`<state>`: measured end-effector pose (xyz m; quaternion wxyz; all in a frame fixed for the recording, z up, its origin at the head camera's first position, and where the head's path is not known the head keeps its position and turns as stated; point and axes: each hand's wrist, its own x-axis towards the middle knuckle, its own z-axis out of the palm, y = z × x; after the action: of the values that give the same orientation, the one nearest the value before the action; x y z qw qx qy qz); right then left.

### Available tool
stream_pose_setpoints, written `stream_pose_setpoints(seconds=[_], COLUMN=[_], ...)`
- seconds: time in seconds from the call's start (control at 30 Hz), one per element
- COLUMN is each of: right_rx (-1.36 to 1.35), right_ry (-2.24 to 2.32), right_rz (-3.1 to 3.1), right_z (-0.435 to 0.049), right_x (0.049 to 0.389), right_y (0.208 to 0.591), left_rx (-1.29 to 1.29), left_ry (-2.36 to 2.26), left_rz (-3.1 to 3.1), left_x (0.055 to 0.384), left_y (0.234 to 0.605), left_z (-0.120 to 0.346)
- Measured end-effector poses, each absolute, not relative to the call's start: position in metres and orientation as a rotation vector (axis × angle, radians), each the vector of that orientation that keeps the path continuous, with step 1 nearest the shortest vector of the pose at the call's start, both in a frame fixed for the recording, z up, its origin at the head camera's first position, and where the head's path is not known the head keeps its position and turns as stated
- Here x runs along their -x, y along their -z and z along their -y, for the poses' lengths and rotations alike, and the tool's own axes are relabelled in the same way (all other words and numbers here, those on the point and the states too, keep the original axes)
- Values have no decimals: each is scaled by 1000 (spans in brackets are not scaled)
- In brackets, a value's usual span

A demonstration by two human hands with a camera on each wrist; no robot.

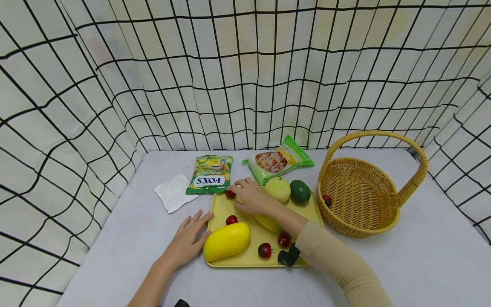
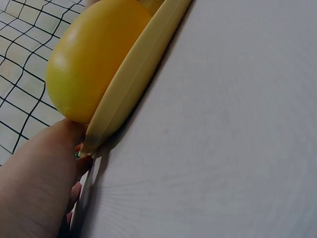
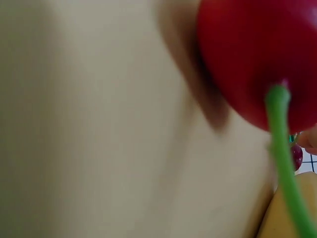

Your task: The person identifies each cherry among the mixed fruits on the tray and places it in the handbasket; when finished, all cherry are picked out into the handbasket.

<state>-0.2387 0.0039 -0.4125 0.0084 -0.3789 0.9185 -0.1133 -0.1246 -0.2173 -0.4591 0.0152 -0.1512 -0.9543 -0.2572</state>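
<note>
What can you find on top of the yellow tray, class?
On the tray are a mango, a pale fruit, a dark green fruit, cherries and a partly hidden yellow fruit. The right hand and sleeve cover whatever lies beneath.

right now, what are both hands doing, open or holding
Left hand: open, touching the tray.
Right hand: at a cherry; whether it's gripped cannot be told.

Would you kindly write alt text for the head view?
A person's right hand is at a cherry on a yellow tray of fruit; the left hand touches the tray's left side. A wicker basket stands at right.
</note>
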Motion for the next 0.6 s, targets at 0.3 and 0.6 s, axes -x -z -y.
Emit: stream_pose_setpoints(seconds=[0.3, 0.6], right_rx=[1197, 1229], right_ry=[313, 273], right_rz=[-2867, -2874], right_z=[0, 5], right_x=[238, 238], right_y=[416, 416], left_rx=[458, 453], left_ry=[817, 799], left_rz=[2975, 2992], left_x=[124, 125], left_y=[459, 459], left_z=[216, 217])
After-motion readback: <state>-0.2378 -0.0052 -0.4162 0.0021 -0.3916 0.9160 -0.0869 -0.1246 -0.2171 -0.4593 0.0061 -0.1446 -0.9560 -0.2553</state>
